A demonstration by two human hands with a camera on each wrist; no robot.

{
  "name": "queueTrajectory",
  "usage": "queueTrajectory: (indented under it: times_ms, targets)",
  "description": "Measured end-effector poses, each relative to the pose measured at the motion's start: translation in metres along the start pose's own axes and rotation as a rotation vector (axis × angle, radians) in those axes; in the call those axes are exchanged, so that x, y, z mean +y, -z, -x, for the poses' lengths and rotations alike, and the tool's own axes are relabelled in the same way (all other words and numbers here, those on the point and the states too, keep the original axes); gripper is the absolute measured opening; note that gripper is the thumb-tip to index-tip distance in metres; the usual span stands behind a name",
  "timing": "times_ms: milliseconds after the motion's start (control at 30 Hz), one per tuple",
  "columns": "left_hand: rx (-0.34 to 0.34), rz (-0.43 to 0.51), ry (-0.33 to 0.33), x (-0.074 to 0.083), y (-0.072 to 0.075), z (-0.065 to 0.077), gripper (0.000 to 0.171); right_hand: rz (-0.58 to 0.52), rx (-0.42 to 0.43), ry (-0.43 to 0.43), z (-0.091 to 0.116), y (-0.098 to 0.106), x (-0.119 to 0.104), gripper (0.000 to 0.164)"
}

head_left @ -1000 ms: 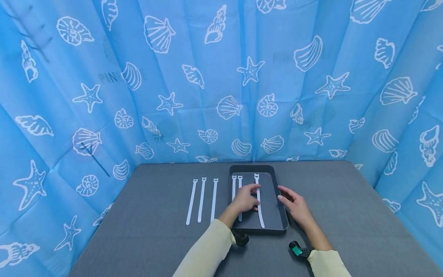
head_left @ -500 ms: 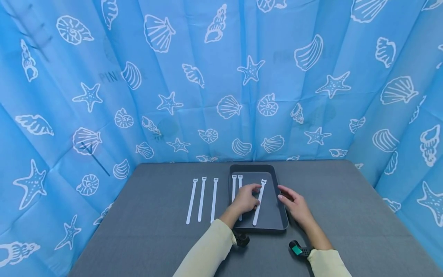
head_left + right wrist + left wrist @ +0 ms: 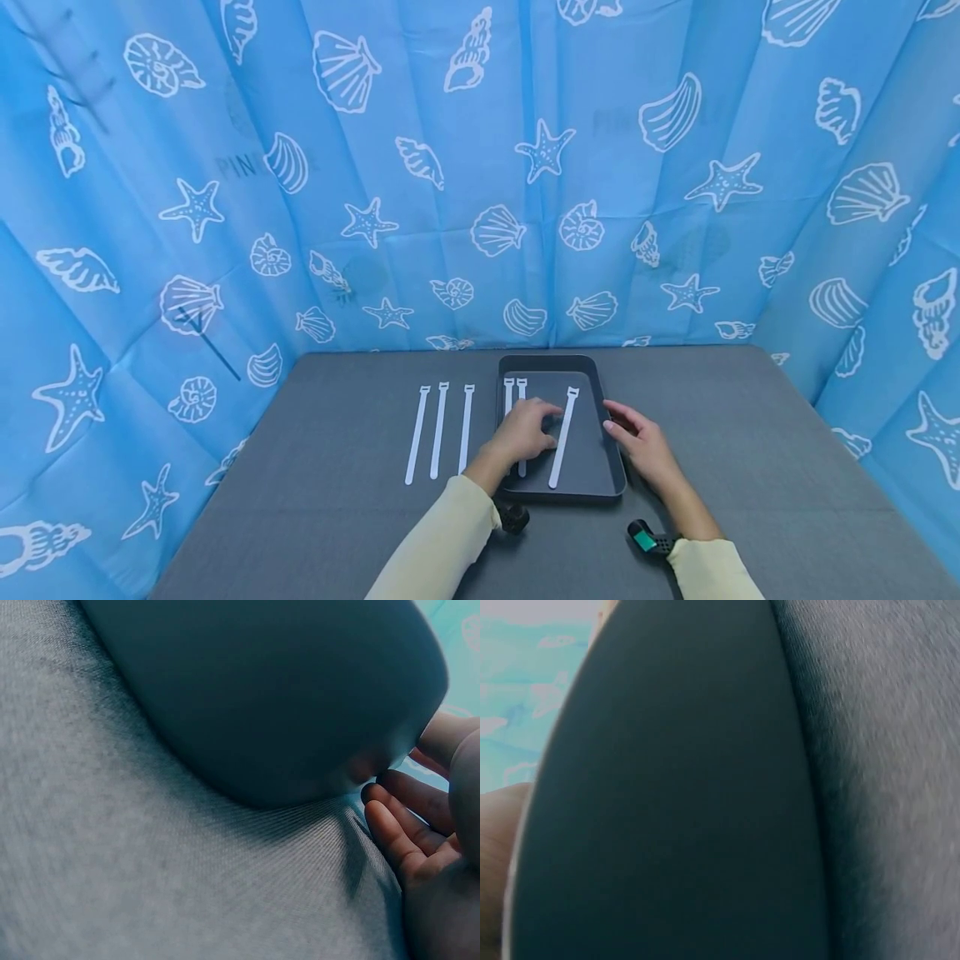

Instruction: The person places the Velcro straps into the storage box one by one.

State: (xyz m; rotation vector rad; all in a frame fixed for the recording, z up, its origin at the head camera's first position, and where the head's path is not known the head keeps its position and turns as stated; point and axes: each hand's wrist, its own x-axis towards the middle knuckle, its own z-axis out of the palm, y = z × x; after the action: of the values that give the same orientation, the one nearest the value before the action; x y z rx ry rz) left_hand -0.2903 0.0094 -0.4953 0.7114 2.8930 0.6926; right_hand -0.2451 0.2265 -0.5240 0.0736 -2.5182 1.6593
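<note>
My left hand hovers over the dark tray, with thumb and fingers spread apart and nothing between them. Just right of its fingertips, a white cable tie with a slotted head lies slanted in the tray. Two more white cable ties lie at the tray's left side, partly hidden behind this hand. At the tray's right rim, my right hand rests with its fingertips against the edge. The right wrist view shows its fingers nearly straight beside the tray's outer wall.
Left of the tray, three white cable ties lie side by side on the grey table. A blue curtain with white shell prints hangs behind the table and along both sides. The left wrist view is mostly filled by the tray wall.
The cable tie by my left hand has swung from near upright to a slant, its head now further right. My left hand has let go and drawn left. My right hand stays put.
</note>
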Motion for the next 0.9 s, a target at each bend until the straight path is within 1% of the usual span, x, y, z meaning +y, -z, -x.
queueTrajectory:
  times_ms: [200,333,500,700,900]
  targets:
    - [-0.055,-0.097,-0.042,-0.001,0.002,0.001,0.053,-0.003,0.003,-0.01,0.0,0.0,-0.001,0.044]
    - [-0.086,-0.132,-0.04,0.0,0.002,0.003,0.052,-0.003,0.003,-0.015,0.0,-0.001,0.0,0.044]
    - [-0.086,-0.173,-0.052,0.005,0.001,0.005,0.051,-0.006,0.003,-0.004,0.0,0.0,0.0,0.044]
    - [-0.081,-0.208,-0.066,0.01,-0.004,0.006,0.055,-0.002,-0.005,-0.015,0.001,0.0,0.0,0.044]
    - [-0.098,-0.21,-0.078,0.015,-0.009,0.005,0.052,-0.006,-0.013,-0.025,0.001,0.001,-0.001,0.045]
